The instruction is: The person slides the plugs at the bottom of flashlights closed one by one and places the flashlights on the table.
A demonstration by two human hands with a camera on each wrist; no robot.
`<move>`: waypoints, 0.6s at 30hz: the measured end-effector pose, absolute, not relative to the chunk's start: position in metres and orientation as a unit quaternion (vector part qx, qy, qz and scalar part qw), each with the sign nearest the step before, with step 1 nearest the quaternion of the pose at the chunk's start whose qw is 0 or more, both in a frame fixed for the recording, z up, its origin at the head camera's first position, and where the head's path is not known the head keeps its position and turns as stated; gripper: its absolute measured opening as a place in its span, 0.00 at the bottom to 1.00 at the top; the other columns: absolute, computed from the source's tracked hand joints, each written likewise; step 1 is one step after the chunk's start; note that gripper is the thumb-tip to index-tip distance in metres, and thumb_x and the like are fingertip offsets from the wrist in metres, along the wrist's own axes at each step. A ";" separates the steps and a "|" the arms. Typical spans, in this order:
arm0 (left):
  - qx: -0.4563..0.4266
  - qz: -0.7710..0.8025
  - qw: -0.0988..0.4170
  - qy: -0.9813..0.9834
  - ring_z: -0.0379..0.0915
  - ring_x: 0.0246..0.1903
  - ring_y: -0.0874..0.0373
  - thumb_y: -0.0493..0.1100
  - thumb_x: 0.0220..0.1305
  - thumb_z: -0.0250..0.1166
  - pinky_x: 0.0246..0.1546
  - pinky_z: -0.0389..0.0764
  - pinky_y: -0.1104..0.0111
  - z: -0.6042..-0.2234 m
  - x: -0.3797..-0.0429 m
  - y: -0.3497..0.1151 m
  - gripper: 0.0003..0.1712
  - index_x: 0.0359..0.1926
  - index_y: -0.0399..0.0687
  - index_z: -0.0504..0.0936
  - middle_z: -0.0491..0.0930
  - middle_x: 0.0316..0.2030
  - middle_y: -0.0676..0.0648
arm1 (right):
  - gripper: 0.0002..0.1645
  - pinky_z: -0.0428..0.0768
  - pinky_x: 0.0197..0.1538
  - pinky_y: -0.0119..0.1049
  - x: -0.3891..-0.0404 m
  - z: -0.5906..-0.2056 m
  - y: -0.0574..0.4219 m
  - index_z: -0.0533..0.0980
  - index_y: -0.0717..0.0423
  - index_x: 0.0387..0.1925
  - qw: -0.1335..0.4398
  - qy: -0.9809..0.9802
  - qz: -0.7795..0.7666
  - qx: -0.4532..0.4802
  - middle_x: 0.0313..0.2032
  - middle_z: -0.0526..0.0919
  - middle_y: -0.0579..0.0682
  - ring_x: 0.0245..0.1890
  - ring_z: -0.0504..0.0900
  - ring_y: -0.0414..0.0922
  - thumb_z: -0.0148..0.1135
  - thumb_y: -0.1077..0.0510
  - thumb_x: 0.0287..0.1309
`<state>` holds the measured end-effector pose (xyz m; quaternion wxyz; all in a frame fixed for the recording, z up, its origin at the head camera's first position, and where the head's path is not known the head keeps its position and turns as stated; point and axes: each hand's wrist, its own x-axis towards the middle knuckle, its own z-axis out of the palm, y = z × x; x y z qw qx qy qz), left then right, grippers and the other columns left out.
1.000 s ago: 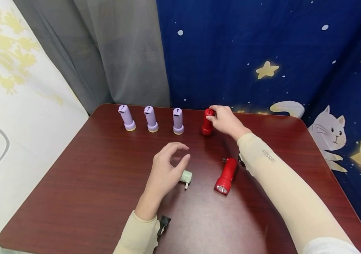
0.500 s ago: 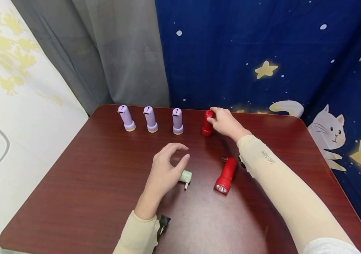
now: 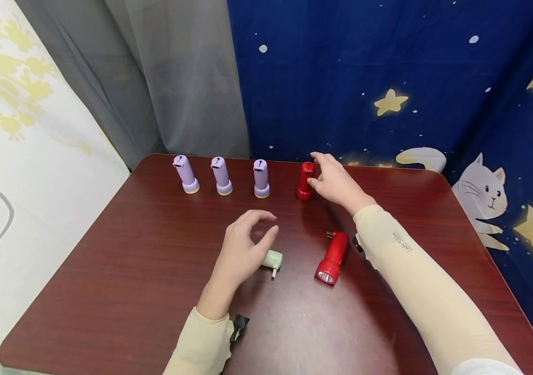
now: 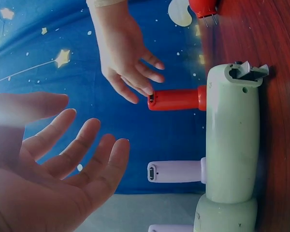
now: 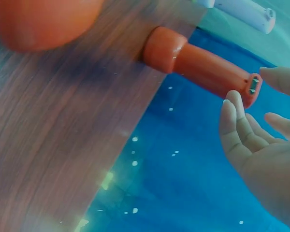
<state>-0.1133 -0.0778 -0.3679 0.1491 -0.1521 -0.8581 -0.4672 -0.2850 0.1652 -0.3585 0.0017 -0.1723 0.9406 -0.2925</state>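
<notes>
A red flashlight [image 3: 304, 188] stands upright on its lamp end near the table's back edge. Beside its top, my right hand [image 3: 338, 183] has fingers and thumb spread apart; in the right wrist view the fingertips [image 5: 232, 104] are right at the plug end of the red flashlight [image 5: 210, 70]. My left hand [image 3: 242, 250] hovers with loosely bent fingers and nothing in them. Partly hidden beneath it lies a pale green flashlight [image 3: 273, 259] with its plug prongs folded out, larger in the left wrist view as a green body [image 4: 233, 140].
A second red flashlight [image 3: 334, 255] lies on the table, prongs out, lamp toward me. Three purple flashlights stand in a row left of the upright red one, the nearest being a purple flashlight [image 3: 261, 179]. Curtains [image 3: 341, 78] hang behind the brown table [image 3: 130, 271].
My right hand has loosened from the upright red flashlight, its fingers spreading off the top. The flashlight stays standing. The left hand has hardly moved.
</notes>
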 end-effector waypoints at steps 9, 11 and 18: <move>-0.160 -0.376 0.072 -0.910 0.83 0.56 0.50 0.42 0.71 0.69 0.63 0.84 0.52 -0.356 -0.134 -0.098 0.16 0.57 0.46 0.86 0.87 0.54 0.46 | 0.43 0.85 0.59 0.50 -0.260 -0.341 0.158 0.60 0.55 0.81 -0.041 0.933 -0.317 -0.163 0.75 0.67 0.57 0.45 0.85 0.50 0.65 0.56 0.70; -0.166 -0.354 0.053 -0.919 0.82 0.58 0.48 0.42 0.70 0.69 0.64 0.83 0.51 -0.351 -0.141 -0.102 0.17 0.58 0.46 0.86 0.87 0.55 0.45 | 0.42 0.86 0.56 0.49 -0.255 -0.338 0.156 0.61 0.55 0.80 -0.049 0.931 -0.326 -0.157 0.74 0.68 0.57 0.45 0.86 0.50 0.66 0.56 0.69; -0.218 -0.249 -0.081 -0.940 0.81 0.62 0.46 0.42 0.68 0.72 0.67 0.81 0.51 -0.348 -0.160 -0.099 0.25 0.64 0.44 0.83 0.85 0.60 0.44 | 0.39 0.88 0.52 0.47 -0.234 -0.322 0.147 0.66 0.53 0.77 -0.061 0.918 -0.365 -0.146 0.71 0.72 0.55 0.46 0.86 0.49 0.67 0.57 0.68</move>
